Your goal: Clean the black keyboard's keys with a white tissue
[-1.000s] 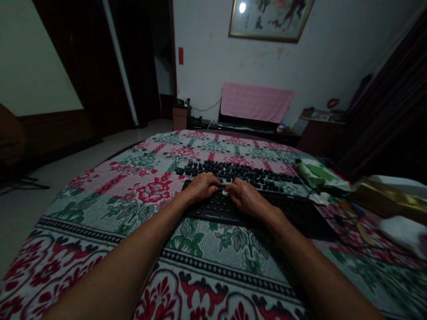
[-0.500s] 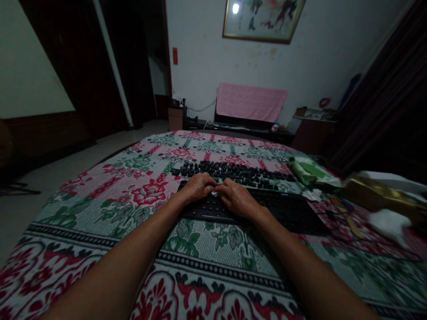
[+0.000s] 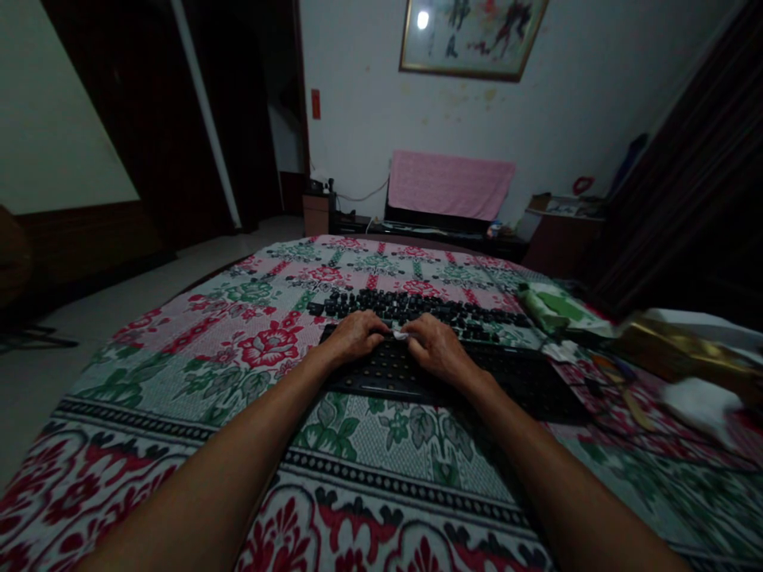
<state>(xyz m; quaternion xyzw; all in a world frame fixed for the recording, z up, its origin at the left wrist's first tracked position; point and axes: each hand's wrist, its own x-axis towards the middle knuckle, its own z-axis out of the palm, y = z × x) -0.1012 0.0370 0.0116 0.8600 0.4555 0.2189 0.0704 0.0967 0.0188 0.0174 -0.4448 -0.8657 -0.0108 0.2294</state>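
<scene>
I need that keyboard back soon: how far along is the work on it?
Done: the keycaps lie off in rows on the bedspread beyond the keyboard base. In hand: left hand and right hand rest on the base's left half, a small white wad at their fingertips; whose grip holds it is unclear. Left: no keycap looks refitted, and the base's right half has no hand on it.

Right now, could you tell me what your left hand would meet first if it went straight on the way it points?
Probably the row of black keycaps lying just beyond the keyboard under the left hand, though a small white scrap sits at its fingertips; depth is unclear in this dim view.
</scene>
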